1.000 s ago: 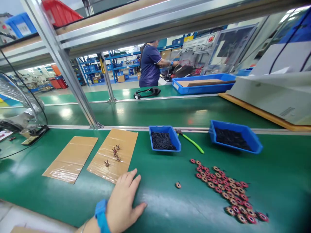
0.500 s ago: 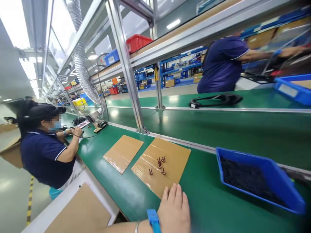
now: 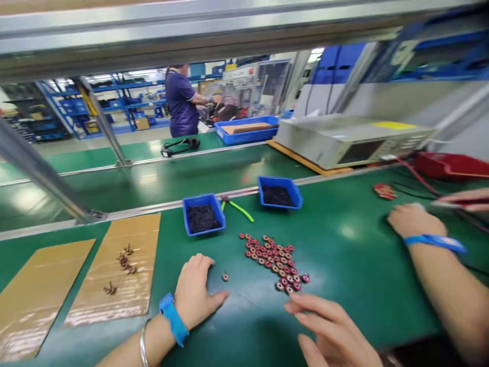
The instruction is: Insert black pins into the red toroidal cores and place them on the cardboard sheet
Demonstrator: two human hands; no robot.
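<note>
My left hand [image 3: 196,293], wearing a blue wrist strap, rests on the green table with thumb and fingers apart and nothing in it. Just right of it lies one small toroid coil [image 3: 225,277] with wire ends sticking up. Fingers stretched and parted, my right hand [image 3: 332,323] hovers at the near edge of a spread of red and copper toroid coils [image 3: 271,257]; whether a fingertip touches one is unclear. On a taped cardboard sheet [image 3: 141,295] at the left sit several coils with upright leads [image 3: 124,260].
Two blue bins [image 3: 204,232] [image 3: 280,205] hold thin black pieces, with green-handled pliers [image 3: 240,210] between them. Another person's hand [image 3: 416,221] is at the right, near a grey instrument [image 3: 351,140]. A second cardboard sheet [image 3: 42,285] lies far left.
The view has swung right, bringing the coil spread, pliers, instrument and neighbour's arms into sight. My left hand has left the cardboard sheet's edge; my right hand has come into view.
</note>
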